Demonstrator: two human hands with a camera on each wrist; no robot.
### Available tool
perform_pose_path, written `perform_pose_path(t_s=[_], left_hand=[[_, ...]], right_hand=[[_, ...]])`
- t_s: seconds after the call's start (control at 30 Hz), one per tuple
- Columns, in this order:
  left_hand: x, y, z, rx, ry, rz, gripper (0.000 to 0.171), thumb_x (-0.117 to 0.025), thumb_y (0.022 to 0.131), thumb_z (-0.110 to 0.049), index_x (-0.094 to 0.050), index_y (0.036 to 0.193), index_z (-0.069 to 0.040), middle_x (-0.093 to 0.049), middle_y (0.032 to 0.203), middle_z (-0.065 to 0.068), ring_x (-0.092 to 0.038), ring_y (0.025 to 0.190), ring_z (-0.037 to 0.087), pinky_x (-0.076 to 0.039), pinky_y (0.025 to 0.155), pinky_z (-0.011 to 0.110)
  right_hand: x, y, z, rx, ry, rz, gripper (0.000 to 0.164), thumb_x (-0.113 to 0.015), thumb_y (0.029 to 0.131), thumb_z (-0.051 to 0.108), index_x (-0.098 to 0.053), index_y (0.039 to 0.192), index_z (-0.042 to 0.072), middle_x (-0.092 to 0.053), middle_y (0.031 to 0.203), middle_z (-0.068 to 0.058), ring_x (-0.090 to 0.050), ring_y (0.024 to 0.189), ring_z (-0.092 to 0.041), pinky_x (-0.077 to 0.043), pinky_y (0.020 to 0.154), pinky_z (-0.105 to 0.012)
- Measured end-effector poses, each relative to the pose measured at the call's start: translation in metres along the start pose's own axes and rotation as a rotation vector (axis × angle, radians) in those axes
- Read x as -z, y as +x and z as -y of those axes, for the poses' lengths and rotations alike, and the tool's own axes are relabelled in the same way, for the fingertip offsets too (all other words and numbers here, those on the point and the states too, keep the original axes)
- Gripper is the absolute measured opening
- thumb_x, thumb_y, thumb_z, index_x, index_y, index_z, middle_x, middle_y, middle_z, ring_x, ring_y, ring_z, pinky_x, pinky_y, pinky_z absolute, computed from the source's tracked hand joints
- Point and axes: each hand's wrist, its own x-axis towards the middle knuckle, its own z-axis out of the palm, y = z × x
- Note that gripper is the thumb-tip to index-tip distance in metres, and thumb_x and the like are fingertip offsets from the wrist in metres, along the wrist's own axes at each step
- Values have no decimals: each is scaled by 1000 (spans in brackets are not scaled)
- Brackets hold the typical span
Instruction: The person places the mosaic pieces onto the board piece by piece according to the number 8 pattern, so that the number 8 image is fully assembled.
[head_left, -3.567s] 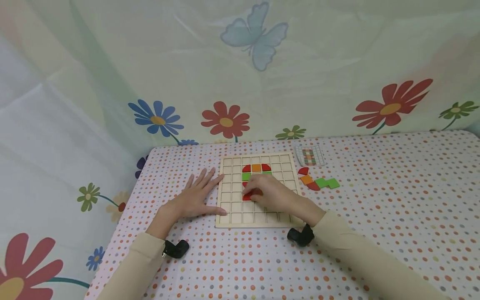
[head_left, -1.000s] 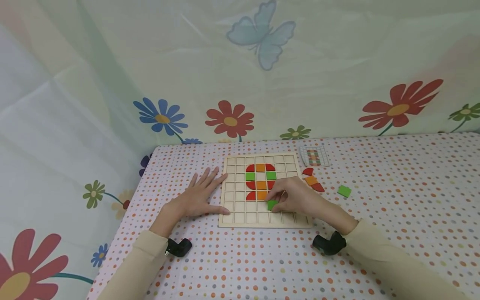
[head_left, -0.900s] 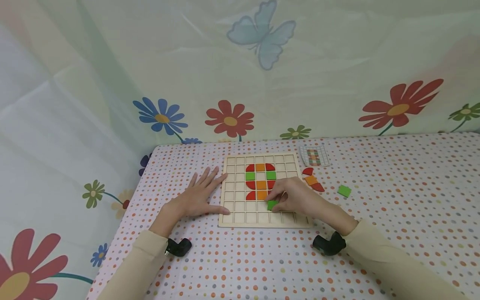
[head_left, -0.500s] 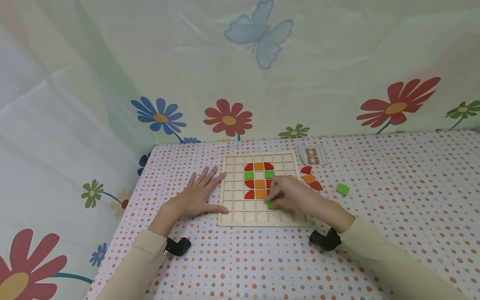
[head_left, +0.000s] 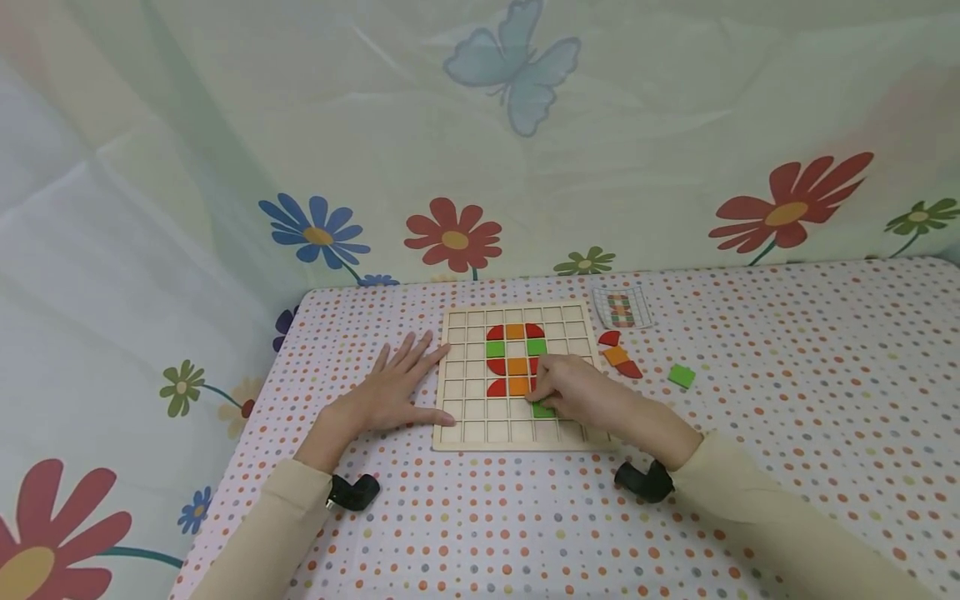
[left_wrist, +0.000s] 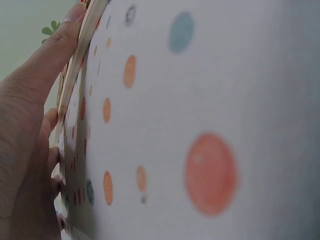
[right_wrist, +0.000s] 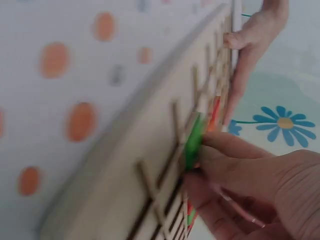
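A wooden grid board [head_left: 474, 433] lies on the table, with red, orange and green tiles set in its middle cells. My right hand [head_left: 581, 392] is over its right half, thumb and index finger pinching a green square tile [head_left: 543, 411] at a cell below the other tiles. In the right wrist view this green tile [right_wrist: 194, 142] sits against the grid, fingertips at its edge. Fingers spread, my left hand [head_left: 386, 396] rests at the board's left edge; its thumb lies on the frame, as the left wrist view shows. My right hand partly covers red tiles behind it.
Right of the board lie a red quarter-round tile [head_left: 610, 338], an orange tile [head_left: 616, 356] touching another red one [head_left: 630, 370], and a green tile [head_left: 682, 376]. A pattern card [head_left: 622, 307] lies at the back right. The dotted tablecloth [head_left: 480, 525] surrounds the board.
Since the earliest frame, my right hand has moved from a red tile to the lower right, and one of the two loose green tiles is now on the board. Lately it has settled lower into its cell.
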Motion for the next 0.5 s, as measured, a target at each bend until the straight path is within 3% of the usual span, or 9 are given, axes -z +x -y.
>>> perform_pose_path(t_s=[0.33,0.5], left_hand=[[0,0,2,-14,4,-6,111,-70,86,-73,-14,170,-27,-2,176,8,6,161,32,5,127,62],[-1,-1,2,-17,-2,-3,110,-70,87,-72,-14,170,-26,-2,176,8,6,161,33,5,127,62]], right_hand=[[-6,-7,-2,0,39,-61,13,-79,89,-5,-84,99,2,-66,87,1,-62,83,-13,-57,74,-24],[-9,-16,-5,-8,172,-47,17,-80,89,-4,-83,103,5,-71,94,4,-62,86,-10,-57,75,-23]])
